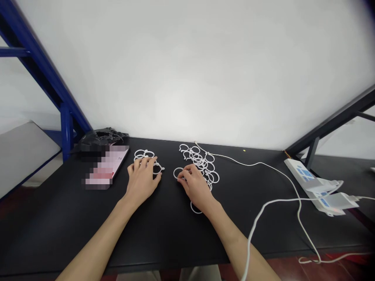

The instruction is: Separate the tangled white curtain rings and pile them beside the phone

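Near the black worktop's [164,234] back edge, left hand [142,180] spread flat over a small cluster of white plastic rings [144,153]; right hand [195,186], fingers curled, seemingly pinching one ring [177,173] beside a larger pile [202,160].

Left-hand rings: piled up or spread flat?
Spread flat: the rings lie side by side on the black table under the left hand.

Counter [164,234] layout: bag [101,138] at back-left corner, booklet [107,168] just in front of it. Small ring cluster [144,153] mid-counter under left hand [142,180]; bigger ring pile [202,160] right of it, under right hand [195,185]. Cable [263,166] runs from the pile to the front edge. Power strip [310,181] at right edge.
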`<action>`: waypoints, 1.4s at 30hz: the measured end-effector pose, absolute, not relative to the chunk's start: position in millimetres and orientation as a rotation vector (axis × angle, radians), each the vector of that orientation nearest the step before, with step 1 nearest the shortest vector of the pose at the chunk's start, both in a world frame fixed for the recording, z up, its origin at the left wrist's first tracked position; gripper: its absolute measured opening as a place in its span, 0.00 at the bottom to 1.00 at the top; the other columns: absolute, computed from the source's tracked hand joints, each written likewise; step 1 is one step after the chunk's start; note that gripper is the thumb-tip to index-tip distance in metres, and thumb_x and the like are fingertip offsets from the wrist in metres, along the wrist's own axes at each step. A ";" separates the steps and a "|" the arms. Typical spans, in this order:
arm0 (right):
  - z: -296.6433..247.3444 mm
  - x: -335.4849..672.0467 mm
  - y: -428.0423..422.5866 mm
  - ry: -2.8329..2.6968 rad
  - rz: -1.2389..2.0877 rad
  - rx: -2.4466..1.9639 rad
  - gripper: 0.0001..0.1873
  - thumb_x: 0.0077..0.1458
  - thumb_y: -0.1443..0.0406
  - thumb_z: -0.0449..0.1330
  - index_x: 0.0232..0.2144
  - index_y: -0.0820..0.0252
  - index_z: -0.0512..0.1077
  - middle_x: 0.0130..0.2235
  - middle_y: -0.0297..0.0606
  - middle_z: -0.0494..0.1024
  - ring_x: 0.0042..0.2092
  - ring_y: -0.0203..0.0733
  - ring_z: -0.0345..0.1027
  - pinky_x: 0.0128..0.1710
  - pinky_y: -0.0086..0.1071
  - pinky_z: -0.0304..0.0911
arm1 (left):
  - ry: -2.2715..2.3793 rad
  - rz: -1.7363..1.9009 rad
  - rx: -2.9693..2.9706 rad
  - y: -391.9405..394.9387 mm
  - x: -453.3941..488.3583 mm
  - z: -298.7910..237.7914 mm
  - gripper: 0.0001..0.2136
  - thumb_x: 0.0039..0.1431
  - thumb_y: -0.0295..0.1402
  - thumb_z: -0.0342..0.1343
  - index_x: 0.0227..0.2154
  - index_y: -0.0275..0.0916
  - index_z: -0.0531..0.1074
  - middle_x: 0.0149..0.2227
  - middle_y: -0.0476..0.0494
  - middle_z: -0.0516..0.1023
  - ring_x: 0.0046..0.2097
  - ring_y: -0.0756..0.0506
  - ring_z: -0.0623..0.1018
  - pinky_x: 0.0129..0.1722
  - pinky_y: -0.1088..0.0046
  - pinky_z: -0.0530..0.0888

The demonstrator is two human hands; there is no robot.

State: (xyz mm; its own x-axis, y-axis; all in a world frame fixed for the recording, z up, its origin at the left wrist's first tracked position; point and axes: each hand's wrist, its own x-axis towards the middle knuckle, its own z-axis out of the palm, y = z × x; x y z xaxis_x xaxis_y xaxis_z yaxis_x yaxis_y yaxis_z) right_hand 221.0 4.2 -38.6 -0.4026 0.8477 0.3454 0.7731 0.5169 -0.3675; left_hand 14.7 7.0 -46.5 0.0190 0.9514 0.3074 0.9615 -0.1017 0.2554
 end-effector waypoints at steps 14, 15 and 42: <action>-43.7 220.5 5.7 -2.165 0.369 -1.206 0.06 0.63 0.71 0.54 0.39 0.59 0.71 0.46 0.44 0.70 0.40 0.40 0.72 0.42 0.36 0.72 | -2.000 -0.760 -2.309 3.0 17.5 -42.1 0.28 0.55 0.27 0.49 0.60 0.39 0.61 0.60 0.36 0.67 0.59 0.33 0.63 0.56 0.50 0.61; -44.7 221.4 6.2 -2.166 0.365 -1.183 0.07 0.63 0.71 0.54 0.39 0.59 0.71 0.46 0.43 0.70 0.41 0.40 0.72 0.42 0.36 0.72 | -1.924 -0.803 -2.380 1.6 19.2 -41.6 0.28 0.56 0.28 0.49 0.61 0.40 0.60 0.60 0.37 0.66 0.60 0.34 0.63 0.57 0.50 0.61; -30.9 220.7 4.1 -1.878 0.564 -1.054 0.05 0.60 0.66 0.60 0.31 0.56 0.75 0.31 0.33 0.78 0.32 0.37 0.72 0.35 0.30 0.67 | -1.371 -1.291 -2.736 -3.8 38.2 -42.7 0.15 0.61 0.34 0.58 0.50 0.40 0.70 0.45 0.43 0.78 0.49 0.42 0.72 0.51 0.62 0.71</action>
